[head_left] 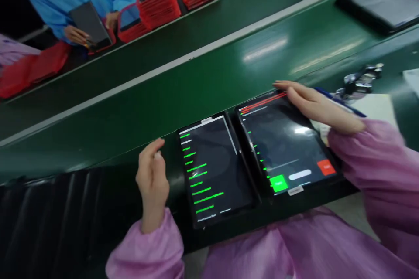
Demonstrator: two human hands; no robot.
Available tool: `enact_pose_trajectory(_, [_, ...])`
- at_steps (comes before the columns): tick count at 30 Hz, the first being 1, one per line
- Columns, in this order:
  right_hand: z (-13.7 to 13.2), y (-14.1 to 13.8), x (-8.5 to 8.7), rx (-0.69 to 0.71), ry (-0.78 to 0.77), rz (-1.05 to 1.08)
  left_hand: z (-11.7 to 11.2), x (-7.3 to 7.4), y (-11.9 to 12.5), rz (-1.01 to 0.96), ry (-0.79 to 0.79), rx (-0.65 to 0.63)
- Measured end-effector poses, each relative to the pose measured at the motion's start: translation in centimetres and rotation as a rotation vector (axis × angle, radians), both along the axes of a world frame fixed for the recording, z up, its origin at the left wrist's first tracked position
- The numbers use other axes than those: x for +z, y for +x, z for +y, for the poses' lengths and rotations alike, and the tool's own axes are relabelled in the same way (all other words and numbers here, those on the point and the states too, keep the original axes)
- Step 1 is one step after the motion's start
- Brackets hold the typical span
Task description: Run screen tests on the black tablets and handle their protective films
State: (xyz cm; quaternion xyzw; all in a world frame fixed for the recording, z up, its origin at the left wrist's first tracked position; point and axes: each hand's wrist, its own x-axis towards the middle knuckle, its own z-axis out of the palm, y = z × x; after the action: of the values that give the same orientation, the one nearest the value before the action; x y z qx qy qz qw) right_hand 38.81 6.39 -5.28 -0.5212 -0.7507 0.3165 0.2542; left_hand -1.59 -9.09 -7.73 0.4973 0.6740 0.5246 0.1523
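Observation:
Two tablets with lit dark screens lie side by side in front of me. The left tablet (218, 174) shows lines of green text. On the right tablet (281, 139) there are red lines at the top, plus a green and a red button at the bottom. My left hand (152, 178) is just left of the left tablet, apart from it, with fingers loosely bent and nothing in them. At the right tablet's upper right corner, my right hand (309, 102) rests with fingers stretched out along the edge. Its fingertips reach past the top edge.
Beside my right wrist are a shiny metal object (360, 80), a dark blue pen-like item (343, 104) and paper (379, 107). Dark devices (382, 2) lie at upper right. A row of black slabs (49, 218) stands at left. Across the green belt (203, 74), a co-worker handles a tablet (90, 24) near red-framed stacks (157, 2).

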Motion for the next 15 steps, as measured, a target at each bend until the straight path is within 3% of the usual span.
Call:
enact_pose_trajectory(3, [2.3, -1.0, -1.4, -0.105, -0.193, 0.205, 5.5, -2.4, 0.2, -0.446, -0.147, 0.014])
enact_pose_trajectory(5, [2.7, -1.3, -2.3, -0.195, -0.284, 0.359, 7.4, -3.5, 0.5, -0.550, -0.162, -0.014])
enact_pose_trajectory(9, [2.3, -1.5, -3.1, -0.241, -0.336, 0.456, 7.7, -4.1, 0.7, -0.538, -0.189, -0.053])
enact_pose_trajectory(15, [2.2, -1.9, -2.2, -0.240, -0.417, 0.508, 7.1, -4.1, 1.1, -0.531, -0.154, -0.051])
